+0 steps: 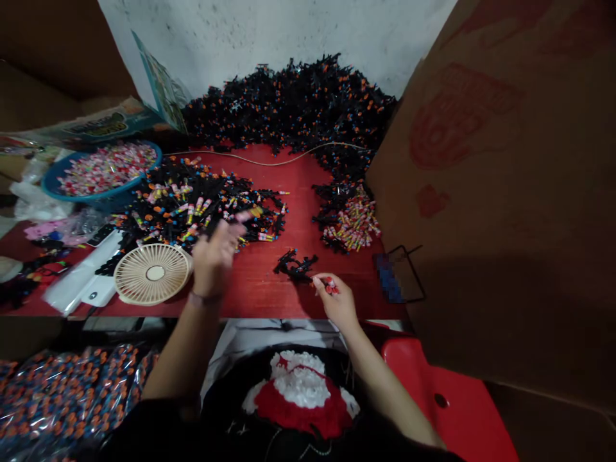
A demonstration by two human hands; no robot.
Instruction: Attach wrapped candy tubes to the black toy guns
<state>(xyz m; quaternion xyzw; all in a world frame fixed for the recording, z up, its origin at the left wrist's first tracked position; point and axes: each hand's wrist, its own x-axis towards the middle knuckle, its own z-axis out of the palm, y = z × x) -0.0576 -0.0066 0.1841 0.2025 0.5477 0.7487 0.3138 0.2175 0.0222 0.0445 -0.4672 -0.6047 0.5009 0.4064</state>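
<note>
My left hand (214, 253) is smeared by motion over the front of a pile of black toy parts (216, 192) with orange and blue ends. A blurred pink-and-yellow tube (249, 214) shows at its fingertips; whether the fingers grip it I cannot tell. My right hand (342, 307), near the table's front edge, is closed around several small red-ended tubes (331, 286). Just beyond its fingertips lie a few black toy parts (294, 264). A heap of pink-and-yellow tubes (355, 221) sits further back on the right.
A large black heap (293, 102) lies against the wall. At left are a blue basin (58, 192) of small wrapped pieces and a cream round-grilled fan (154, 274). Cardboard (495, 192) walls off the right side. A red stool (462, 410) and bagged parts (72, 398) are below table level.
</note>
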